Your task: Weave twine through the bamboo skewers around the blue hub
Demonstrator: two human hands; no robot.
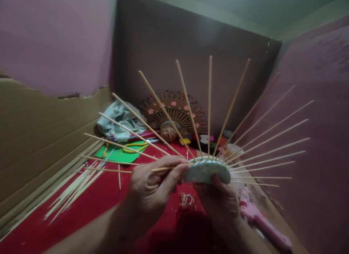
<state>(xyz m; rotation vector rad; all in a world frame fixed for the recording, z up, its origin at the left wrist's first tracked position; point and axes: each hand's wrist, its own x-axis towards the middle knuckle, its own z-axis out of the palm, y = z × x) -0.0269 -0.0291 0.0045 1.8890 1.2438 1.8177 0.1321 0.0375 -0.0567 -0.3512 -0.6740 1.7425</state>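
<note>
My right hand [222, 195] grips a pale half-round base [208, 171] from below, thumb on its near face. Thin wooden sticks [210, 104] fan out from the curved rim to the left, upward and to the right. At the base's left end, my left hand [155, 181] is closed, with a wooden stick [160, 169] pinched between thumb and fingers. Whether that stick's far end touches the base, I cannot tell. The fingers of my right hand are mostly hidden behind and under the base.
Loose sticks [73, 192] lie on the red cloth [106, 228] at left. A pink glue gun [261, 219] is at right. Behind stand a decorated fan [180, 103], a twine ball [168, 133], yellow-handled pliers [133, 149] on green sheet [122, 157], and a white cup [235, 149].
</note>
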